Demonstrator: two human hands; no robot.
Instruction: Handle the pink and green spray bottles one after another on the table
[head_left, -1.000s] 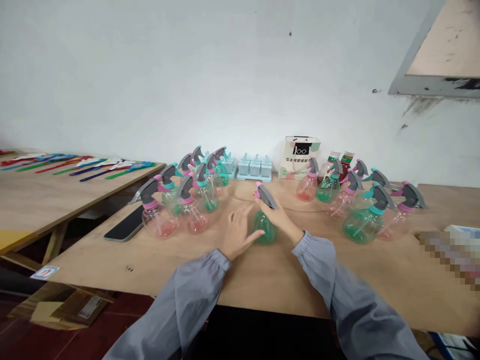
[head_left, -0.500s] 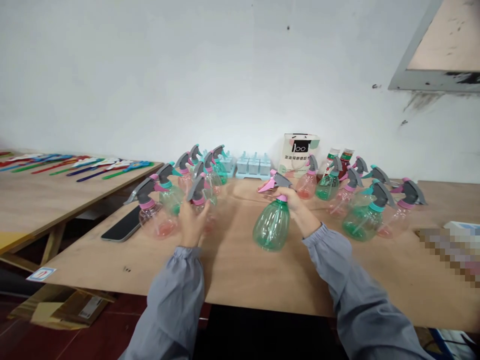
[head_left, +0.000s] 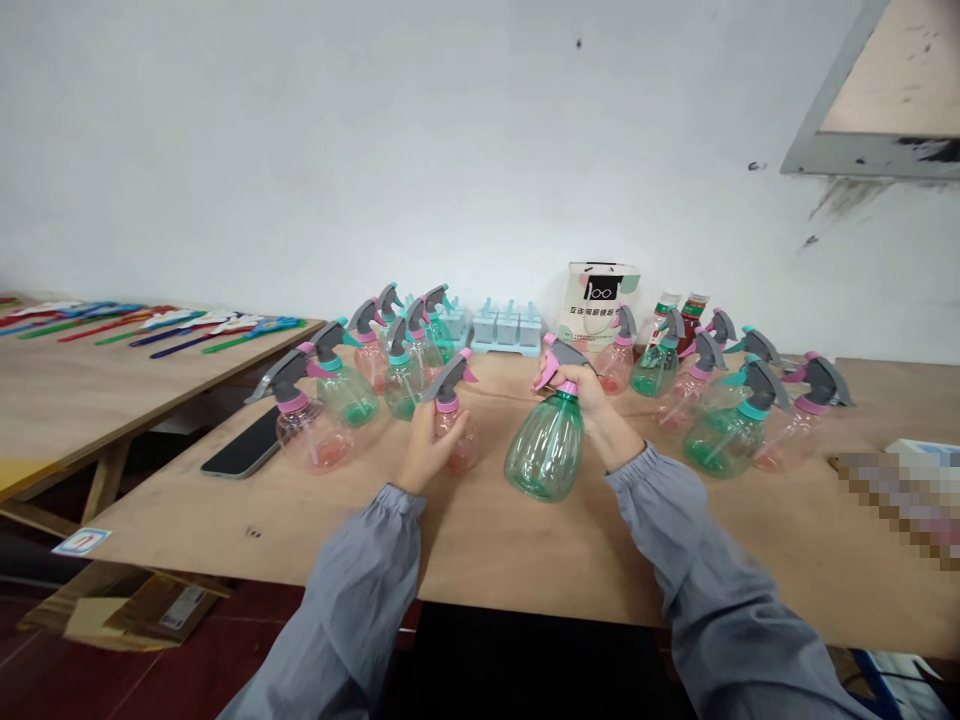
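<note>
My right hand (head_left: 589,400) grips a green spray bottle (head_left: 546,450) by its neck and pink-and-grey trigger head, tilting it slightly above the table. My left hand (head_left: 429,448) is wrapped round a pink spray bottle (head_left: 463,440) with a grey head and pink trigger; it stands about upright. To the left is a group of spray bottles, among them a pink one (head_left: 311,440) and a green one (head_left: 349,393). More stand to the right, including a green bottle (head_left: 720,440) with a turquoise collar and a pink one (head_left: 791,435).
A phone (head_left: 244,445) lies at the left of the brown table (head_left: 525,570). Along the wall stand light-blue popsicle moulds (head_left: 506,330), a printed box (head_left: 596,305) and red-filled bottles (head_left: 691,322). Colourful long-handled items (head_left: 202,325) cover the neighbouring table. A blurred patch (head_left: 907,500) lies at right.
My left hand has moved right with the pink spray bottle, away from the left group and nearer the green bottle. My right hand still holds the green bottle, slightly more tilted.
</note>
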